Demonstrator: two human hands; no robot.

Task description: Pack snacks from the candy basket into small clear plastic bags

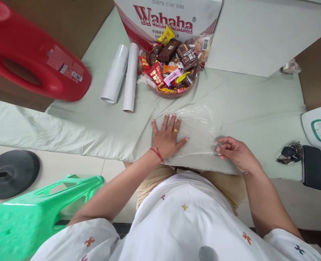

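A clear plastic sheet or bag lies crinkled on the table with the pale green cloth. My left hand rests palm down on its left part, fingers spread, a ring on one finger and a red string at the wrist. At the right edge of the plastic, my right hand pinches its corner between thumb and fingers. Beyond my hands stands a bowl heaped with wrapped sweets. Two white rolls lie left of the bowl.
A white Wahaba-style carton stands behind the bowl. A red jug is at the left, with a green stool and black round base below. Keys, a black phone and a white container sit right.
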